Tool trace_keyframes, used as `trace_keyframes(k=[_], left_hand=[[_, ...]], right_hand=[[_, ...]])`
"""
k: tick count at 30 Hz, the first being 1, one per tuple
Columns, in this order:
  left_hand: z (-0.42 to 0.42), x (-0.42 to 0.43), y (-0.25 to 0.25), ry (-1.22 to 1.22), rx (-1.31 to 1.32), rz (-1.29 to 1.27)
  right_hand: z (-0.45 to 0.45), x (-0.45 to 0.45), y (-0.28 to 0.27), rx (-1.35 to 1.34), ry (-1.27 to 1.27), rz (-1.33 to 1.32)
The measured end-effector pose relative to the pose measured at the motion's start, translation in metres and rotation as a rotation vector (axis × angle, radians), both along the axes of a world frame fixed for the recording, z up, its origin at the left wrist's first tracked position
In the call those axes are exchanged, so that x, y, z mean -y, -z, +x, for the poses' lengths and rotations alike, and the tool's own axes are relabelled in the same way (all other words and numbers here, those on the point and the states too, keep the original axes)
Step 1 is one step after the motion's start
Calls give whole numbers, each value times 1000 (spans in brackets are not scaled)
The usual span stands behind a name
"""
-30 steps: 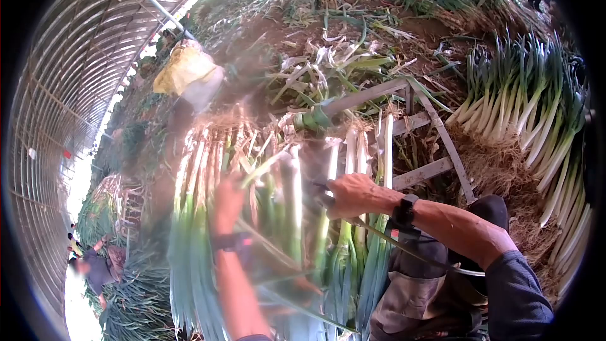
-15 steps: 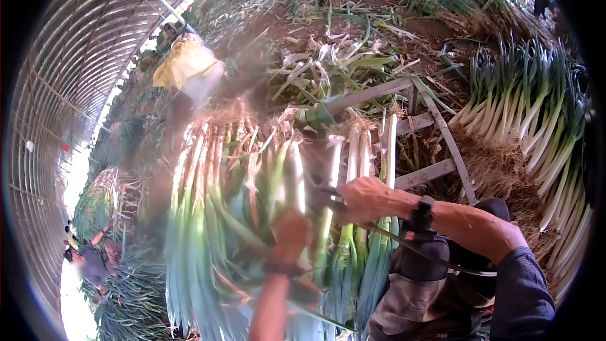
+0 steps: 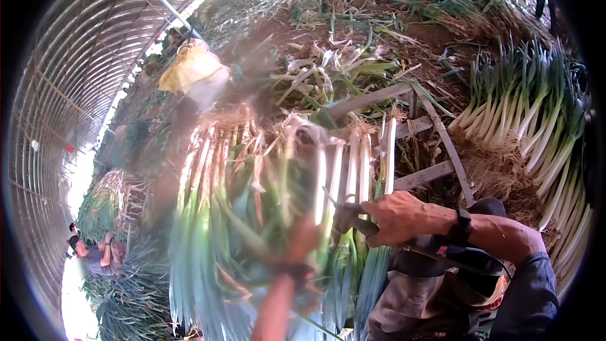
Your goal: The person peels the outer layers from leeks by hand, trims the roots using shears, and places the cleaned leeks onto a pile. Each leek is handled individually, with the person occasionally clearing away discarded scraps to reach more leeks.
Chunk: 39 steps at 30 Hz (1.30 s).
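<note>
Long leeks (image 3: 199,215) with brown roots at the top lie side by side in front of me, their green leaves toward my lap. My right hand (image 3: 404,218) is closed round a dark tool (image 3: 348,211) with a narrow tip, from which a hose or cord runs back past my wrist. The tip is beside the white stems of the right-hand leeks (image 3: 365,170). My left hand (image 3: 303,237) is smeared by motion over the middle leeks; its fingers cannot be made out.
A metal frame (image 3: 442,132) stands behind the leeks. More leeks (image 3: 524,88) are piled at the right. A yellow and white bag (image 3: 192,69) sits at the upper left. Another person (image 3: 101,256) is at the far left. Loose leaves (image 3: 341,66) litter the ground.
My left hand has moved right and down from the left-hand leeks to the middle ones. My right hand with the tool has shifted right and slightly down.
</note>
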State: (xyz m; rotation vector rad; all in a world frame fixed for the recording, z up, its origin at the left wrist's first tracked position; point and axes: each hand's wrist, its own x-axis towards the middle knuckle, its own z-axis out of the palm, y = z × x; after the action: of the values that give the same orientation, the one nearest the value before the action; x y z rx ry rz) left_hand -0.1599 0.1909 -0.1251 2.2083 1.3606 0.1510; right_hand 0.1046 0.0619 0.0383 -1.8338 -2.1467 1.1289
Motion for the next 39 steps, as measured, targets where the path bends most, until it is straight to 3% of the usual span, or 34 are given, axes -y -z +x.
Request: trace_keyframes(k=[2,4,6,7,10,13,16,17,18,20,22,25,27,28,30,33,38,39], left_hand=[[-9,8,0,43,-19,54],[-27,10,4,119,31,116],[-55,11,-5,240,-122,256],[-64,12,-19,302,-201,325],[-76,25,-81,81,-389,259],[-85,18,-125,170,-631,157],[-118,-23,-141,364,-827,398],[-142,-42,-145,331,-758,514],[-161,-68,-146,319,-978,699],[-190,-106,-186,285,-1245,830],[-209,-125,-231,185,-1047,792],[-195,-132,-233,-75,-386,130],[-140,-89,-190,-96,-201,192],[-151,-89,-144,-42,-78,19],[-113,-42,-108,12,-93,157],[-80,-15,-57,-100,-230,223],[-36,0,-56,-281,-245,108],[-34,3,-54,-257,-214,185]], right_hand=[[2,2,6,58,9,25],[4,5,2,-121,-16,63],[3,6,2,-222,-66,120],[-2,6,5,-237,-104,157],[-18,3,6,-192,-160,141],[-31,-6,8,-45,-228,52],[-39,-5,20,8,-292,98],[-38,-8,19,22,-319,93],[-38,-8,20,40,-336,89],[-36,-6,24,80,-369,78],[-33,-4,28,49,-360,59],[-34,-6,26,-60,-300,59],[-41,-9,19,-74,-282,90],[-44,-10,15,-82,-275,104],[-49,-12,11,-113,-274,119],[-57,-13,19,-171,-272,139],[-69,-30,40,-92,-280,133],[-70,-35,40,-88,-274,112]])
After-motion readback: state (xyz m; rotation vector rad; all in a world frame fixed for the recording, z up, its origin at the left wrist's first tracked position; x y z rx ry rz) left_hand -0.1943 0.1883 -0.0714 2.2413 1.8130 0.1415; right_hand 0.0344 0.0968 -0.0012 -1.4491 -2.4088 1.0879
